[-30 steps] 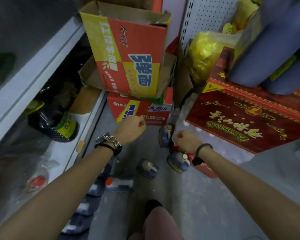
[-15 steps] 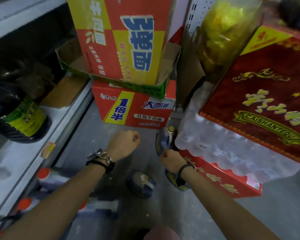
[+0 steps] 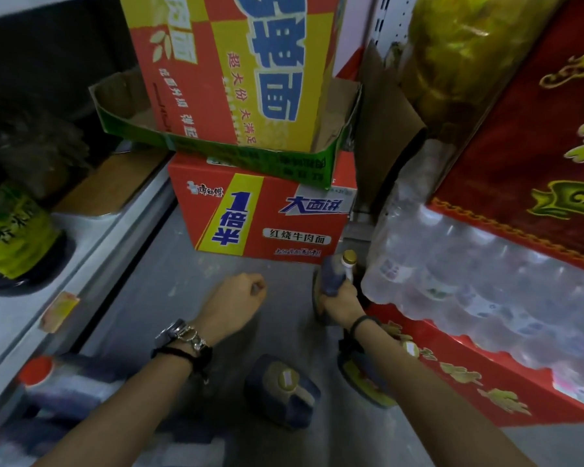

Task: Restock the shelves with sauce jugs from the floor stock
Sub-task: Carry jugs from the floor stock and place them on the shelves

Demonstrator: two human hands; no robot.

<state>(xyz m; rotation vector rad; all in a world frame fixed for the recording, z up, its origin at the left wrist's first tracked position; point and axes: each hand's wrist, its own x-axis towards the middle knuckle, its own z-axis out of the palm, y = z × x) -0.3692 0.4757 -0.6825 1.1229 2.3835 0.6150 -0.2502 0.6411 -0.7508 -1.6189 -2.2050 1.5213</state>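
1. From my remote seat, the right hand (image 3: 343, 301) sits at 3 o'clock of frame centre. Its arm is stretched forward and down, and the fingers are wrapped round the handle of a sauce jug (image 3: 329, 276) — a full grip. A black band (image 3: 361, 322) circles that wrist.
2. The jug's gold cap (image 3: 349, 257) shows at 12 o'clock of the hand. I cannot tell whether its base rests on the grey floor (image 3: 182, 264) or is just clear of it.
3. The left hand (image 3: 233, 303) hangs over bare floor at 9 o'clock of the right hand, apart from the jug. It is curled into a fist and holds nothing. A metal watch (image 3: 177, 333) and a dark cord sit on its wrist.
4. A second jug (image 3: 284, 389) stands between my forearms at 6 o'clock. A third jug (image 3: 364, 385) lies mostly hidden under the right forearm.
5. A red noodle carton (image 3: 267, 220) closes in at 12 o'clock, just behind the held jug. It carries a green tray (image 3: 216, 144) and a taller carton (image 3: 233, 62).
6. At 3 o'clock a shrink-wrapped bottle pack (image 3: 469, 291) crowds the jug — it rests on a flat red box (image 3: 469, 375) and lies under a dark red case (image 3: 536, 146).
7. The shelf (image 3: 81, 264) runs along 9 o'clock and holds a dark bottle (image 3: 11, 237) with a green label. Blurred red-capped bottles (image 3: 34, 369) lie at 7 o'clock.
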